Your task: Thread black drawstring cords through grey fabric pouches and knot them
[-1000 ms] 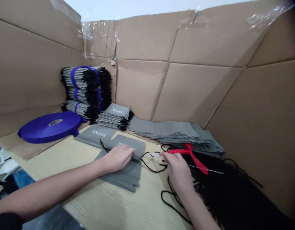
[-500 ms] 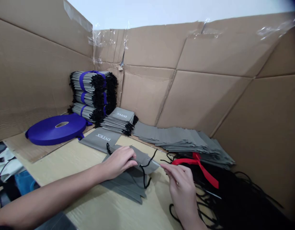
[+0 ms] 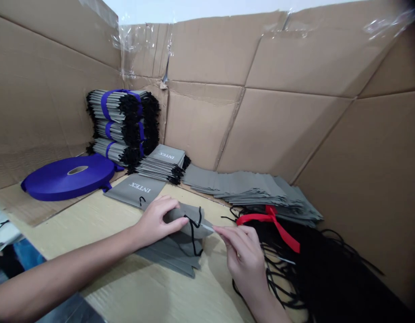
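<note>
My left hand [image 3: 156, 222] grips a grey drawstring pouch [image 3: 192, 211], thumb and fingers closed on its edge. Black cord [image 3: 193, 240] hangs in a loop from the pouch's mouth. My right hand [image 3: 246, 253] pinches a thin pale rod [image 3: 206, 228] that reaches to the pouch's right edge; its far end is hidden there. Below the held pouch lies a small pile of grey pouches [image 3: 170, 255] on the table. Just behind my left hand, another grey pouch [image 3: 135, 185] lies flat with INTEX printed on it.
A purple ribbon roll [image 3: 52, 179] lies at left. Strapped pouch bundles [image 3: 116, 121] and a loose pouch stack [image 3: 160, 166] stand behind. Overlapping grey pouches [image 3: 248, 186] line the back. Black cords [image 3: 328, 269] with a red ribbon [image 3: 286, 233] lie at right. Cardboard walls [image 3: 278, 67] enclose the table.
The view has shifted slightly. The upper cord strand at the pouch's mouth sits further left and looks shorter. The pouch's edge is more curled. Both hands keep their holds.
</note>
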`<action>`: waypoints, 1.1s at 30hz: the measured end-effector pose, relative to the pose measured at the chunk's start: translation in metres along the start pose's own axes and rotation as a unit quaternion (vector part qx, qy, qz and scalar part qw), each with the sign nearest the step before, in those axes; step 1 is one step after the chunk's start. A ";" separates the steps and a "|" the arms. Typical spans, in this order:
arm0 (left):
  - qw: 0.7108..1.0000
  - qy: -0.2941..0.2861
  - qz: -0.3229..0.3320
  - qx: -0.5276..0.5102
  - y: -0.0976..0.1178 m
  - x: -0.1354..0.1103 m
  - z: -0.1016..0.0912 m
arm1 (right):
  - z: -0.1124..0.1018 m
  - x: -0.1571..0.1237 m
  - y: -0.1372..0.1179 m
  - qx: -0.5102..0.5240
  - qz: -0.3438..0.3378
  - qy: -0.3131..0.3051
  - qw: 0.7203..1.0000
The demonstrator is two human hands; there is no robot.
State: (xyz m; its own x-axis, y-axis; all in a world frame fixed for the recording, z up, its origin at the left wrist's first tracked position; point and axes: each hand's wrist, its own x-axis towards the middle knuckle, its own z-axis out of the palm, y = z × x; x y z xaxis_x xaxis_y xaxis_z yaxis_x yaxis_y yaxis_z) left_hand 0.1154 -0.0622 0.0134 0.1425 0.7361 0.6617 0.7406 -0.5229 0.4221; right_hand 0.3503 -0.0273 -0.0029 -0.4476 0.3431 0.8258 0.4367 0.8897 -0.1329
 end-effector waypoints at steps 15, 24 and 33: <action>0.999 0.047 0.005 -0.014 0.000 -0.005 0.006 | -0.009 0.003 -0.005 -0.112 -0.092 -0.028 0.989; 0.999 0.014 -0.031 -0.026 0.000 -0.005 0.008 | -0.011 0.006 -0.014 -0.090 -0.130 -0.009 0.987; 0.991 -0.118 -0.031 -0.052 0.000 -0.005 0.011 | -0.010 0.000 -0.006 -0.060 -0.114 -0.010 0.992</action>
State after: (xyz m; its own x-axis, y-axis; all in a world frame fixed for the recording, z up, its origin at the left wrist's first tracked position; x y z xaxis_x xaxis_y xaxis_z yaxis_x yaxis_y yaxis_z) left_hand 0.1217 -0.0614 0.0030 0.2572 0.8423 0.4736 0.6835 -0.5051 0.5270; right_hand 0.3552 -0.0355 0.0031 -0.5608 0.1439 0.8153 0.4116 0.9029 0.1238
